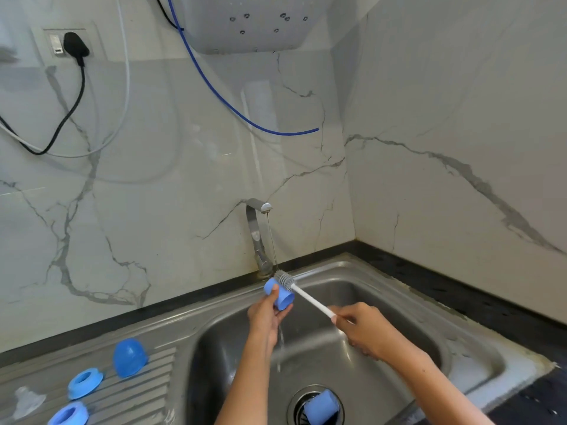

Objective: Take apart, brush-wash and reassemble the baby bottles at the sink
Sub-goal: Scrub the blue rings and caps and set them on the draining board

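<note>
Bottle (279, 296), blue, held over the sink (380, 277) in left hand (266, 314), fingers (274, 294) curled round its side, open mouth tipped toward the right. Right hand (360, 328) pinches the white handle end of the brush (302, 294); bristle head sits just above and behind the bottle, under the thin stream from the tap (256, 234), not inside the bottle. Judged step: wetting brush, about to scrub the inside. To do it well: line the head up with the mouth, push in straight, twist while the left hand keeps a firm wrap so the wet plastic doesn't slip; keep both under the stream. Second bottle (320, 404) lies on its side over the drain, well apart from both hands. On the draining surface (147, 391) at left: dome cap (130, 357), two rings (84, 383) (69, 415), clear teat (27, 400), all untouched. Reassembly not started.
</note>
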`<action>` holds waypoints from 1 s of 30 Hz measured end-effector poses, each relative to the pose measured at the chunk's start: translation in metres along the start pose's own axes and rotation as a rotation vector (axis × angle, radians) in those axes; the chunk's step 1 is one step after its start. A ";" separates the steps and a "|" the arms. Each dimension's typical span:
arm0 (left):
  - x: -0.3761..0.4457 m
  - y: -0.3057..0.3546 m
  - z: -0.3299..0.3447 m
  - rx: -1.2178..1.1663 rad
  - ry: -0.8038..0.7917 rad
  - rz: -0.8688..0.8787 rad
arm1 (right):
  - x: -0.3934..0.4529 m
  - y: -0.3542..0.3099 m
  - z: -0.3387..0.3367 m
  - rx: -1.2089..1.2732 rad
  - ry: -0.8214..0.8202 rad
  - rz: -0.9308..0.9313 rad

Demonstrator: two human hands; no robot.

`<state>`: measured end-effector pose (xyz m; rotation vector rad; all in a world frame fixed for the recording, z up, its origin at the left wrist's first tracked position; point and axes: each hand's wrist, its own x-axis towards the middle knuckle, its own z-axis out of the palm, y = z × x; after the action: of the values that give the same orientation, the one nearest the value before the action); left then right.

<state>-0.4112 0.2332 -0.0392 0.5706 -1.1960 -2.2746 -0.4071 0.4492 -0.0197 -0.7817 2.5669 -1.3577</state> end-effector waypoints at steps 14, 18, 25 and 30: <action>0.008 0.004 0.002 -0.200 -0.086 -0.118 | 0.003 0.003 0.005 0.081 -0.068 0.069; 0.011 0.006 0.006 -0.257 -0.116 -0.121 | 0.009 -0.003 0.013 0.120 -0.060 0.066; 0.007 0.004 0.018 -0.184 -0.090 -0.034 | 0.004 -0.005 0.014 0.090 -0.093 0.058; 0.015 0.006 0.004 -0.257 0.031 -0.003 | -0.006 -0.001 0.004 0.176 -0.156 0.082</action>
<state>-0.4237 0.2238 -0.0341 0.5069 -0.8697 -2.3643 -0.3999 0.4482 -0.0219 -0.7135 2.2993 -1.4143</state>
